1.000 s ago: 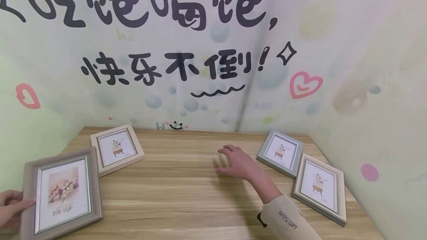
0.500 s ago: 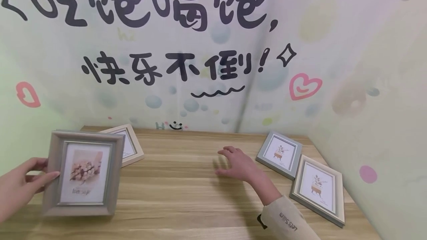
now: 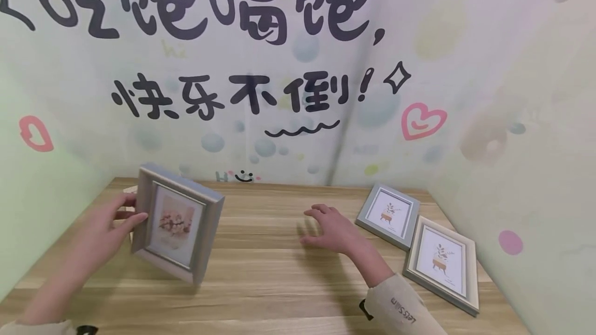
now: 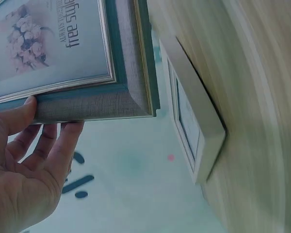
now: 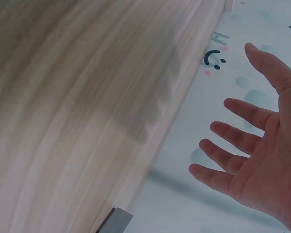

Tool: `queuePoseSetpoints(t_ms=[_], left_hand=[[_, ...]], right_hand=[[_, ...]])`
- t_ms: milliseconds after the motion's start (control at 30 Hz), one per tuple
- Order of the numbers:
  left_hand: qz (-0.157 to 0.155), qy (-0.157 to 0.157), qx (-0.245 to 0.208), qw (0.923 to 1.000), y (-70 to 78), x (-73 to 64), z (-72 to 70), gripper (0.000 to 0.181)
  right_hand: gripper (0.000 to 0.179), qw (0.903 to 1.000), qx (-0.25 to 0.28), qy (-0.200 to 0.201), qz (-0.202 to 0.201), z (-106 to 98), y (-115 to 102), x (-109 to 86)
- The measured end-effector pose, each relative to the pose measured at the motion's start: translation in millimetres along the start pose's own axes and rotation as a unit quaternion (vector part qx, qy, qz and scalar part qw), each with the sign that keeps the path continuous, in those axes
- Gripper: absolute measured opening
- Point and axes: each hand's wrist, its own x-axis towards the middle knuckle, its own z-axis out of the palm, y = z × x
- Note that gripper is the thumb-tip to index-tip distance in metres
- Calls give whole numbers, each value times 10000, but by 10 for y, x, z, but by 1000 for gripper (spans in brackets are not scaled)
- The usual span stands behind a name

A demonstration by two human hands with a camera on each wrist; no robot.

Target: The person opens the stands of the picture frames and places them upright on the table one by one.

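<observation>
My left hand grips the left edge of a large grey-brown picture frame, thumb on the front and fingers behind. The frame is held upright and turned a little over the left half of the table. In the left wrist view its picture of flowers with "free style" lettering shows. Behind it a cream picture frame lies on the table, nearly all hidden in the head view. My right hand hovers over the middle of the table with fingers spread, holding nothing, as the right wrist view also shows.
On the right of the wooden table lie a blue-grey picture frame and a cream one, corner to corner. A wall with dark lettering rises behind the table's back edge.
My left hand has lifted the large picture frame from the lower left, carried it right and back, and turned it, covering the cream frame. My right hand has stayed still.
</observation>
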Motion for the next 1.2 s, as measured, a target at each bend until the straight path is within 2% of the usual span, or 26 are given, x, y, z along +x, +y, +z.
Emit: queuePoseSetpoints(t_ms=[100,400,533,667,767,967,1200], left_hand=[[113,-22,-62,9999,102,92,155,34],[58,33,-464,9989,283,245,572,27],[-26,-218,-794,9966,325,305,719,27],[-280,-563,-1206,9907,331,358,845,30],[-406,-708,-1426,9864,317,385,929,31],[-461,-769,-1944,9768,282,430,1034,26],[-521,-628,-1966,9771,310,441,1072,22]], right_hand=[[70,10000,14,-7,-10,-12,-3,-9],[71,10000,-6,4,-89,-39,-30,-25],[71,9999,46,30,-103,-49,-50,-27],[69,9998,116,-3,-152,-52,-86,-22],[69,9998,121,-40,-173,-51,-115,-19],[68,9997,83,-14,-250,-54,-169,-13],[66,9989,165,54,-445,-51,-261,-3]])
